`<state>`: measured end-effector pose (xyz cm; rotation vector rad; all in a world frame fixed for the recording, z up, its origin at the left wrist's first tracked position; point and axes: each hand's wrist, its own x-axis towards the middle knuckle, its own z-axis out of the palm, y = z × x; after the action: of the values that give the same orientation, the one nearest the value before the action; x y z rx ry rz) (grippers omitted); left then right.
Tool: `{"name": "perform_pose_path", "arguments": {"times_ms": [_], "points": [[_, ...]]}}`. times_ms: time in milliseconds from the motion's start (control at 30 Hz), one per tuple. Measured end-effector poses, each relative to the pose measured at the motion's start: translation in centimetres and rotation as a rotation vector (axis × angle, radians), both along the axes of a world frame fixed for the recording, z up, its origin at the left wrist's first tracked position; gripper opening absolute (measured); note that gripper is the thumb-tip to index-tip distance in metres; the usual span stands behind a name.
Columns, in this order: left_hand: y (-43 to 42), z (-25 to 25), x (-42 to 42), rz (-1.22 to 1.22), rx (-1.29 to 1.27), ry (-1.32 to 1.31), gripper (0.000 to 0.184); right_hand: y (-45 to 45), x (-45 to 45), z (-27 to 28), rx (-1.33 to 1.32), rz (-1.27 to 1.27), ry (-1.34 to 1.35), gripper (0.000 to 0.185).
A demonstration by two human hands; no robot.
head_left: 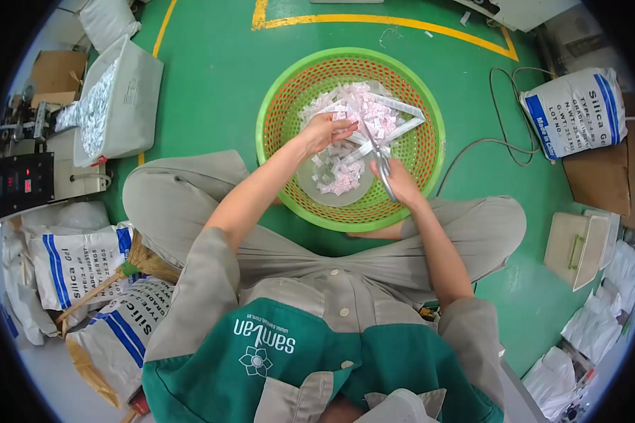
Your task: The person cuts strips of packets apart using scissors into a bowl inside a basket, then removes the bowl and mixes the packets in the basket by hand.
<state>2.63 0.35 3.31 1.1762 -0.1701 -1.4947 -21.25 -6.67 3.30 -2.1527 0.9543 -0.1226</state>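
My left hand [327, 132] is closed on a small strip of white-and-pink packets [342, 116] over the basket. My right hand [401, 181] grips metal scissors [382, 162] near the basket's lower right part, their blades pointing up-left toward the strip. Under both hands, loose white-and-pink packets [342, 176] are heaped in a round, pale shallow container [317, 192]. It sits inside a large green basket [262, 127] with red showing through its holes. A folded white strip [402, 104] lies across the packets at the right.
A white bin [137, 92] of small packets stands at the upper left. Silica gel sacks [77, 261] and a straw broom [148, 262] lie at the left. Another sack [575, 113] rests on a cardboard box [600, 176] at the right, beside a cable [497, 141].
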Motion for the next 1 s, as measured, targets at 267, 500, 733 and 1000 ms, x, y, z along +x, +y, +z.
{"name": "perform_pose_path", "arguments": {"times_ms": [267,500,733,1000], "points": [[-0.1,0.5,-0.5,-0.098,0.044,0.041,0.033,-0.2,1.1,3.6,0.166,0.026,0.245,0.068],[-0.2,-0.9,1.0,-0.067,-0.042,0.183,0.047,-0.8,0.6,2.8,0.154,-0.087,0.217,0.069],[-0.3,-0.2,0.2,0.161,0.06,0.128,0.035,0.6,1.0,3.9,0.13,0.034,0.196,0.071],[-1.1,-2.6,-2.3,0.159,0.178,0.441,0.018,1.2,1.5,3.5,0.001,-0.002,0.201,0.071]]}}
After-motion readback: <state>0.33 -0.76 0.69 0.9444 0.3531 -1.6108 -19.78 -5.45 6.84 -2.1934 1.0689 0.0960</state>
